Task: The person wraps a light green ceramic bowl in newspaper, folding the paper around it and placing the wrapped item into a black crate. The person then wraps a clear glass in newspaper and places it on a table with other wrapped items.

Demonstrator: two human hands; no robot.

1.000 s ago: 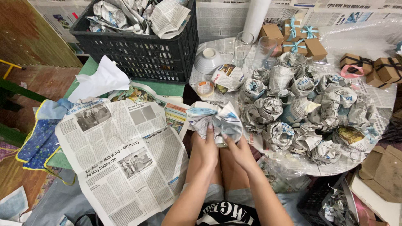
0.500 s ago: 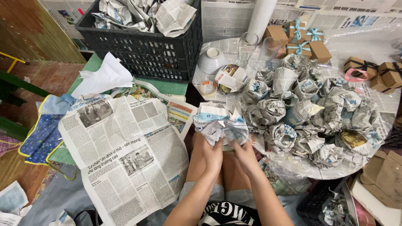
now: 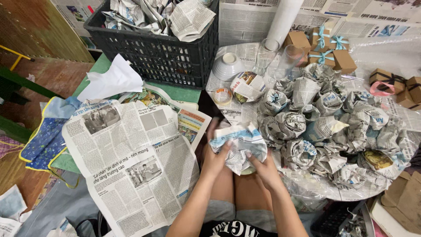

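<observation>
A newspaper-wrapped bundle [image 3: 239, 147] is held over the lap, cupped from both sides by the left hand [image 3: 215, 157] and right hand [image 3: 263, 169], fingers curled and pressing the crumpled paper. Its contents are hidden; probably fragile, so support underneath seems best. Beyond, wrapped bundles [image 3: 324, 127] are piled.

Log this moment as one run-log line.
left hand: grips newspaper-wrapped bundle | right hand: grips same bundle | beside: wrapped bundles, spread newspaper

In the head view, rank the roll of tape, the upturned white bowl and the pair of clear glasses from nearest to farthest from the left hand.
1. Roll of tape: just above the left hand.
2. White bowl: upturned, farther up, by the black crate.
3. Clear glasses: farthest, up and to the right.
</observation>
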